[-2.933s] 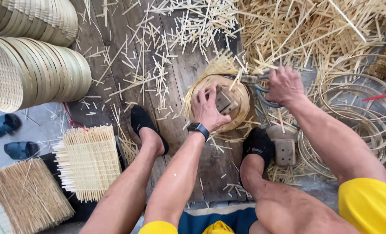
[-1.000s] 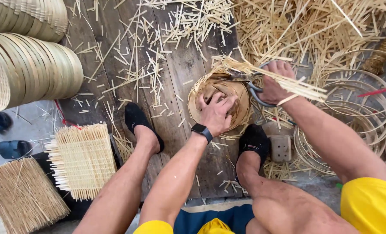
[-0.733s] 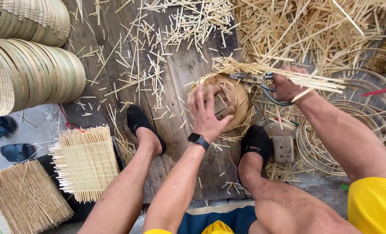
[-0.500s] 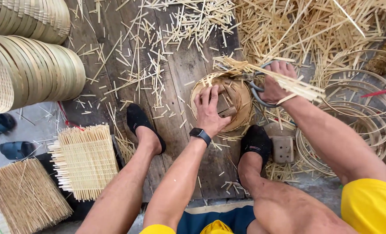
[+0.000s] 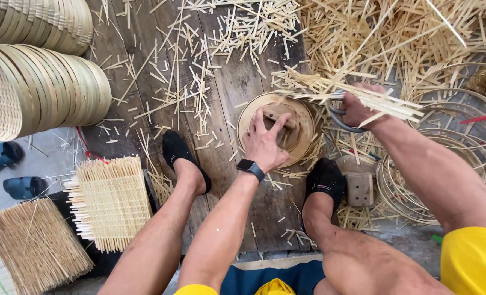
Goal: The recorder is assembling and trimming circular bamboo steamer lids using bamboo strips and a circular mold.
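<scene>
The left hand (image 5: 266,143) presses flat, fingers spread, on the round woven bamboo piece (image 5: 276,128) lying on the plank floor (image 5: 226,87); 0.5 s ago it sat slightly lower. The right hand (image 5: 360,106) stays closed around scissors (image 5: 338,117) and a bundle of trimmed strips (image 5: 352,95), just right of the piece. Cut bamboo slivers litter the planks; 2 stacks of baskets (image 5: 41,93) lie at left.

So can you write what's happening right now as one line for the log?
left hand: pressing wooden block on round woven tray | right hand: holding scissors, bamboo strips | nearby: bamboo hoops, stacked baskets
</scene>
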